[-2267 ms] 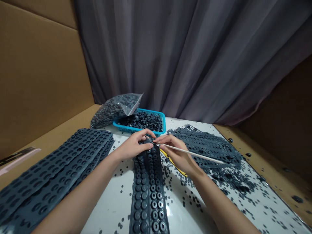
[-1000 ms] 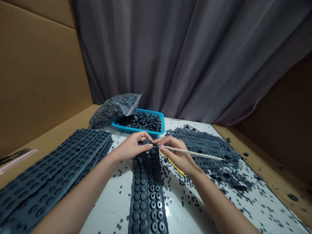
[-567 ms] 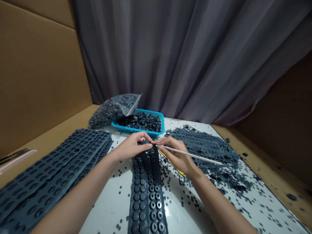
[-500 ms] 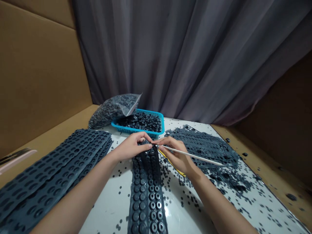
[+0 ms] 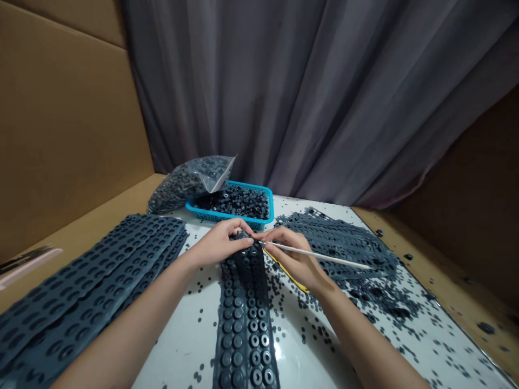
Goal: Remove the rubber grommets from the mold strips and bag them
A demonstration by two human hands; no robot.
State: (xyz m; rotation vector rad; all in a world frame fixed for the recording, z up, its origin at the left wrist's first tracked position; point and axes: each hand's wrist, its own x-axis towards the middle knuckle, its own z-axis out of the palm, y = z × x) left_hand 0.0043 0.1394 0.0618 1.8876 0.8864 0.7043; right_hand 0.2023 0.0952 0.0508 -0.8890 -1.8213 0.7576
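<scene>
A dark rubber sheet [image 5: 243, 324] with rows of moulded round parts runs from the near edge up to my hands. My left hand [image 5: 227, 241] pinches the sheet's far end between thumb and fingers. From the right, my right hand [image 5: 292, 253] grips a thin white stick [image 5: 324, 255], its tip close to my left fingertips at the sheet. Exactly where the tip touches is hidden by the fingers. Beneath my right hand a yellow-handled tool [image 5: 290, 274] shows in part; whether it is held or lies on the table I cannot tell.
Behind my hands stands a blue basket [image 5: 271, 208] of small dark parts, with a clear bag [image 5: 178, 183] of similar parts leaning on it. Stacked moulded sheets [image 5: 101, 270] lie left, punched sheets [image 5: 340, 243] right. Small dark discs litter the white table [image 5: 300, 362].
The white stick's free end has risen slightly. Both hands stay in nearly the same place on the sheet.
</scene>
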